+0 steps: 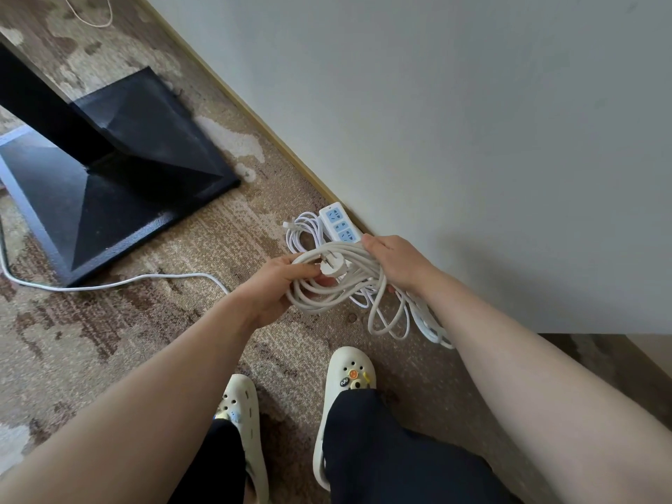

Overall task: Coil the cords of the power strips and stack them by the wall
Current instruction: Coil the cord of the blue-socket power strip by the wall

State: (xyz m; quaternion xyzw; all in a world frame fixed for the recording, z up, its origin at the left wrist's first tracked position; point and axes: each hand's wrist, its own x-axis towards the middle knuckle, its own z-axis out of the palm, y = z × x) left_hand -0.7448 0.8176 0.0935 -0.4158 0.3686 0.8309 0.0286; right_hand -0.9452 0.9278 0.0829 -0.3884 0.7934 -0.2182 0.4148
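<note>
A thick white coiled cord [338, 285] hangs between my two hands, above the carpet near the wall. My left hand [280, 285] grips the coil's left side and pinches the white plug [332, 268]. My right hand [394, 261] is closed around the coil's right side. Loose loops [391, 320] droop below my right wrist. On the floor against the baseboard lies a white power strip with blue sockets [340, 223], with its thin cord coiled [303, 231] beside it; my hands partly cover it. The held cord's own strip is hidden.
The grey wall [436, 121] runs diagonally on the right. A black stand base [120, 183] sits on the patterned carpet at left, with a white cable [109, 284] running from its front corner. My feet in cream clogs [349, 380] stand below the coil.
</note>
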